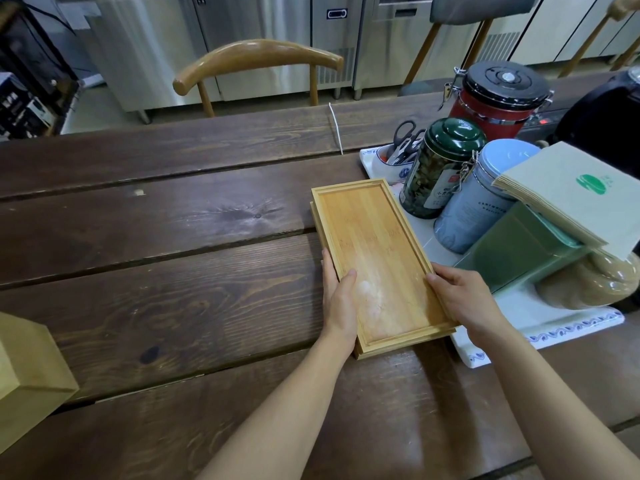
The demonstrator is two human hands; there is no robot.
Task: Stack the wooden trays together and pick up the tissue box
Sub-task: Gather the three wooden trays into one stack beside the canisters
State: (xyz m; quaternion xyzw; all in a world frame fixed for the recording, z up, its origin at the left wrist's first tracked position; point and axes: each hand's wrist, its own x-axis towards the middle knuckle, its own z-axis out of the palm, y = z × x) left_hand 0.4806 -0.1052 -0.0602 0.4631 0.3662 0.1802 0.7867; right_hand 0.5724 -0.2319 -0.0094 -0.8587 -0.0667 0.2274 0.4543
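**Trays nearly squared up, tissue box waiting**

Head view: two wooden trays lie one on the other on the dark plank tabletop (173, 237). The upper tray (377, 251) sits slightly askew, so a thin strip of the lower tray (398, 349) shows along the near end and the left side. The left hand (339, 299) grips the left long side, thumb lying inside the upper tray and fingers (327, 268) curled down the outer edge. The right hand (464, 299) clasps the right long side near the close corner, thumb on the rim, the other fingers hidden underneath. Both hands are closed on the stack, not lifting clear of the tabletop as far as can be told.

Just to the right stands a patterned white tray (554, 327) carrying tins, a jar, scissors and a green holder with paper napkins (568, 192). A pale wooden box (27, 368) sits at the left edge, well apart from the trays; I judge this to be the tissue box, though no tissue opening shows.

The stacking step looks close to finished. Next calls for nudging the upper tray flush, letting go, then reaching far left for the box
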